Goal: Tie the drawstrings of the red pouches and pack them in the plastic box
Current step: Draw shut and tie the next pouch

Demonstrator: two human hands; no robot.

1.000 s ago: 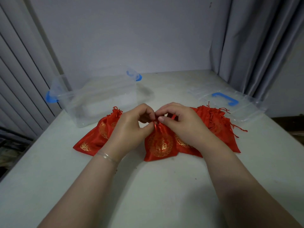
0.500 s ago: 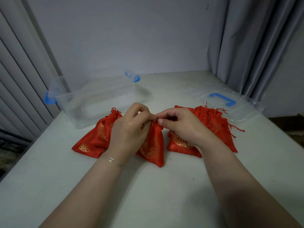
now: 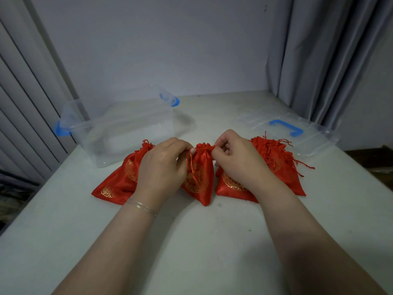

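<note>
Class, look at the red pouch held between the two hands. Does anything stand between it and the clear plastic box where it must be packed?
Nothing visible does. The held pouch sits in front of the plastic box, whose top is open; its lid lies apart to the right. Another pouch lies in front of the box, low on the table, easily passed over.

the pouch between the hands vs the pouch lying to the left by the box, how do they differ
The middle pouch is gripped at its neck: the left hand and the right hand pinch its drawstrings. The left pouch lies flat, with the left hand over its near edge.
The middle pouch's mouth is gathered and faces the camera; the left pouch lies at a slant, its mouth pointing toward the plastic box.
Both are red satin with gold print, and neither is in the box.
</note>
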